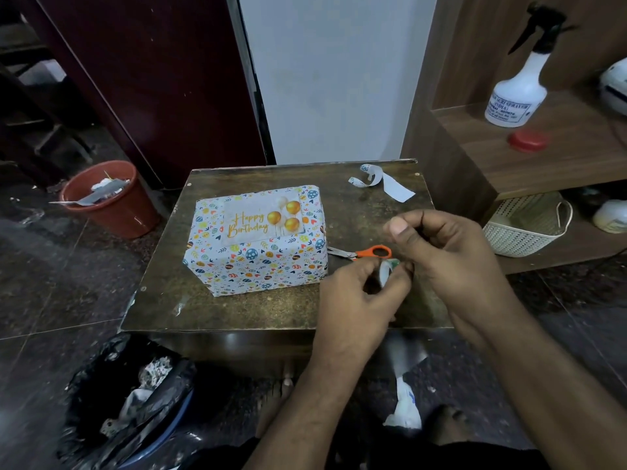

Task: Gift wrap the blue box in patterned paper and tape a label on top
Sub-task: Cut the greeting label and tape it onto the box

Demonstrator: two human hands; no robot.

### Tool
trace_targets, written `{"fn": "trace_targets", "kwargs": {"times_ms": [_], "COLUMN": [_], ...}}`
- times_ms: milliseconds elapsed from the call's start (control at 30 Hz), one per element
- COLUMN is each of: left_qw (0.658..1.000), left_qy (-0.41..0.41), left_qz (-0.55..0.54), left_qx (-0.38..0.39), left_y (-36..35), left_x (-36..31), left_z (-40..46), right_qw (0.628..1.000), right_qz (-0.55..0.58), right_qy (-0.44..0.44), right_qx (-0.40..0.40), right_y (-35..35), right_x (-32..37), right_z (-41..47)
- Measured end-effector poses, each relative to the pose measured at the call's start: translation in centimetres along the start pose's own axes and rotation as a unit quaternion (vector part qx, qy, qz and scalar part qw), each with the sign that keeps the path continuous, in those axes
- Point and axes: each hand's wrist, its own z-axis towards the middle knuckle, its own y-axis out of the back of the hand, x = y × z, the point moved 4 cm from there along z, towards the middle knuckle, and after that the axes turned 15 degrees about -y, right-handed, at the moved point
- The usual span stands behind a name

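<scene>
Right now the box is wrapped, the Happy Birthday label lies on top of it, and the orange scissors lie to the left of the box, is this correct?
Not quite. The head view shows the orange scissors lying to the right of the wrapped box, not the left, just beyond the hands. The rest holds: the box is wrapped and the Happy Birthday label lies on top of it.

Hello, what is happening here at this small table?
A person is finishing a gift. The box is already wrapped in patterned paper, and a "Happy Birthday" label lies on top of it. The left hand holds a roll of tape, and the right hand seems to pull at its end. Orange scissors lie on the table beside the box, and a paper scrap lies at the far edge.
</scene>
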Motion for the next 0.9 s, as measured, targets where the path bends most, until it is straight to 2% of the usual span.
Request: {"fn": "trace_targets", "kwargs": {"times_ms": [67,233,367,500,633,700,900], "left_qw": [1.000,0.991,0.994,0.991,0.987,0.985,0.978], "left_qy": [0.006,-0.029,-0.045,-0.014,-0.066,-0.081,-0.041], "left_qz": [-0.020,-0.123,-0.092,-0.131,-0.133,-0.147,-0.198], "left_qx": [0.006,-0.034,-0.034,-0.023,-0.056,-0.047,-0.046], "left_y": [-0.2,-0.1,-0.1,-0.6,-0.2,-0.2,0.1], "left_x": [0.3,-0.6,-0.8,-0.7,-1.6,-2.0,-1.9], "left_z": [0.1,0.2,0.2,0.0,0.0,0.0,0.0], "right_qw": [1.000,1.000,1.000,0.999,1.000,1.000,0.999], "right_qz": [0.010,0.026,0.018,0.030,0.012,0.014,0.008], "right_qy": [-0.004,-0.013,0.001,-0.018,-0.013,-0.018,-0.031], "right_qx": [0.002,0.012,0.020,0.018,0.006,0.006,-0.006], "right_y": [0.1,0.0,0.0,-0.1,0.0,-0.1,0.1], "right_x": [-0.1,0.0,0.0,-0.3,-0.2,-0.1,-0.4], "right_z": [0.1,0.4,0.4,0.4,0.5,0.5,0.8]}}
